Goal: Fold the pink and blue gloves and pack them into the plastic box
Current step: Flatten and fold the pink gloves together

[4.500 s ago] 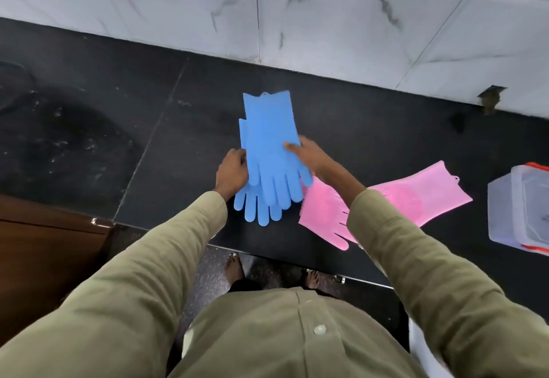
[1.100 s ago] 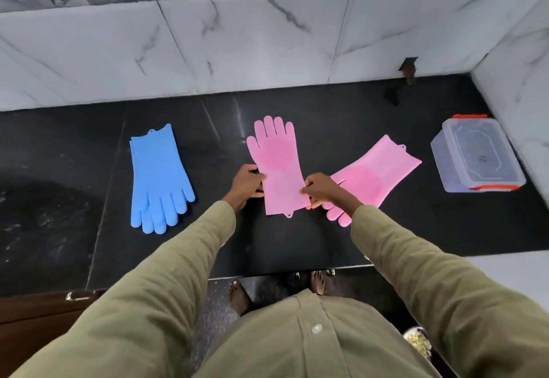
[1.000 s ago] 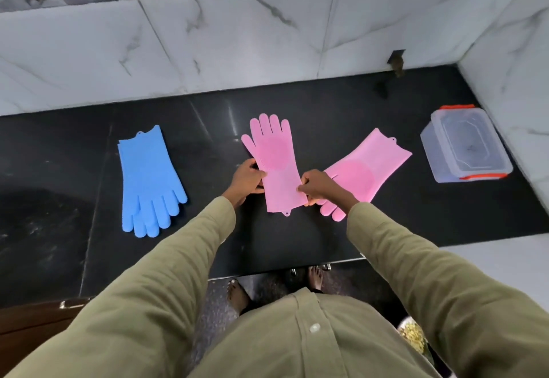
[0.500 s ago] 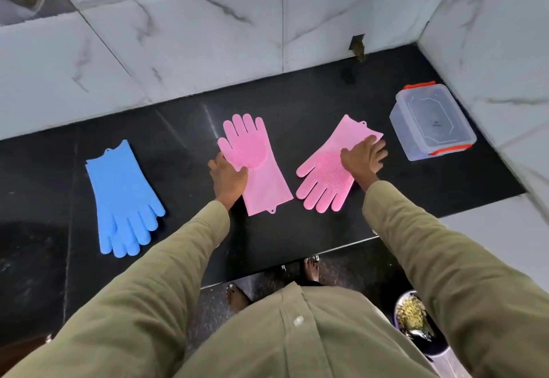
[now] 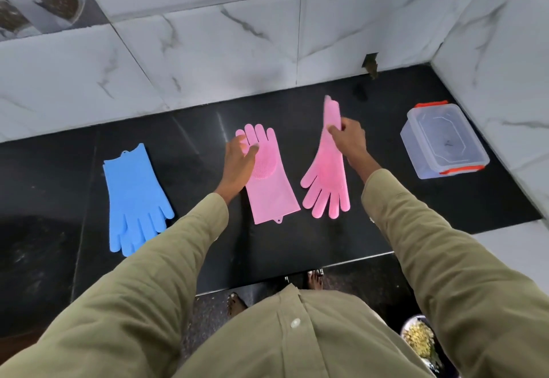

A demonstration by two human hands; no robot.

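Observation:
On the black counter [image 5: 193,253] a pink glove [image 5: 271,190] lies flat in the middle, fingers pointing away from me. My left hand [image 5: 239,159] rests on its thumb side with relaxed fingers. My right hand [image 5: 347,137] pinches the cuff of a second pink glove [image 5: 326,175] and holds it lifted, its fingers hanging toward me. The stacked blue gloves [image 5: 135,199] lie flat at the left, fingers toward me. A clear plastic box [image 5: 442,140] with orange clips stands closed at the far right.
White marble tile walls [image 5: 208,51] run behind the counter and along its right side. The counter's front edge is just below the gloves. A bowl of food [image 5: 420,339] sits on the floor at lower right, near my bare feet.
My right hand has picked the right pink glove's cuff up off the counter, so it now hangs lifted. My left hand slid forward along the middle pink glove to its palm.

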